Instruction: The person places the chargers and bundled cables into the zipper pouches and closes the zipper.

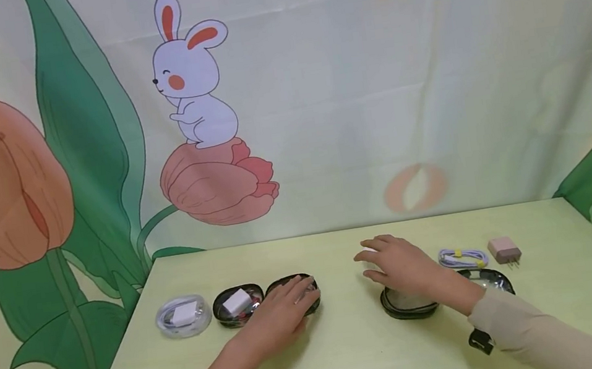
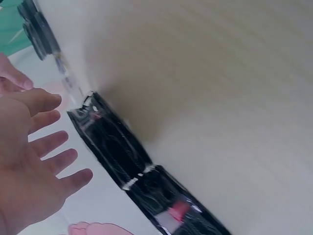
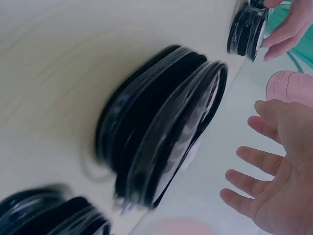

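Note:
My left hand (image 1: 284, 307) reaches over the right half of an opened black zip case (image 1: 218, 318), its fingers loosely spread. A white charger (image 1: 237, 302) shows in the case's left half, with something red beside it. In the left wrist view, both halves of the case lie hinged together, and the fingers stay apart from them. My right hand (image 1: 396, 265) hovers with spread fingers above a black-rimmed clear pouch (image 1: 411, 311); its palm in the right wrist view holds nothing. Another black-rimmed pouch half (image 1: 502, 282) lies to the right, partly behind the forearm.
A coiled white cable with a white charger (image 1: 184, 314) lies at the table's left. Behind the right forearm are a purple cable (image 1: 463, 258) with yellow ties and a pink charger (image 1: 504, 249) with bare prongs. A printed curtain (image 1: 318, 94) hangs behind the table.

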Tool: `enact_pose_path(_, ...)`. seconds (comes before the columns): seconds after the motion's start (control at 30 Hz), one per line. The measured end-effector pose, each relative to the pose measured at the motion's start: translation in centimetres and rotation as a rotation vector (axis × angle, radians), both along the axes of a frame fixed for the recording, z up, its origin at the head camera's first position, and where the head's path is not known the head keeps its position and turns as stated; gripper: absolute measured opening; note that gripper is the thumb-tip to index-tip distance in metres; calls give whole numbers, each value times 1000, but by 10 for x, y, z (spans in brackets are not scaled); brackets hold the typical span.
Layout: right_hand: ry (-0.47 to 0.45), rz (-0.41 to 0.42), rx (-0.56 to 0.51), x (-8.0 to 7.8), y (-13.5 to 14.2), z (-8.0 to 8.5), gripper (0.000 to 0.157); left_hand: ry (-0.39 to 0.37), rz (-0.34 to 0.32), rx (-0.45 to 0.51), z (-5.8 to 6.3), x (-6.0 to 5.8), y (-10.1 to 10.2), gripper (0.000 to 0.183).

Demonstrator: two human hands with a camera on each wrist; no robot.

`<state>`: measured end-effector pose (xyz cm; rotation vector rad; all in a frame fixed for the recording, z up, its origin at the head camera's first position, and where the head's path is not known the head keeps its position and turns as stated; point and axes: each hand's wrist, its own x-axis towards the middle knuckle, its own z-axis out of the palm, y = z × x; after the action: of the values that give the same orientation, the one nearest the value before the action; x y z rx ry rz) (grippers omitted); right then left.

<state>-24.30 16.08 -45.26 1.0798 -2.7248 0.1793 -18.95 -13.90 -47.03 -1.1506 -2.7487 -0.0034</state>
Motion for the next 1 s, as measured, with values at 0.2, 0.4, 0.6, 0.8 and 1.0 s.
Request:
enact_pose_path(0.2,25,-15,40,-2,19,-3,33,55,-32,-39,5,3,19,48)
enact_pose_path(0.4,-29,-70,54,-2,34,-4,37,33,-59,-109,11,6,44,51)
enact_pose_path(0.6,-29,-86,56,-3,45,3,38,25,-98,-125,15,6,71,51)
enact_pose_path(0.8,-39,-116,44,-3,52,4,38,38,-141,-127,14,3,95,52)
enact_pose_path(1.0,-35,-126,43,-4,57,3,37,87,-194,-147,8,-1,115,55)
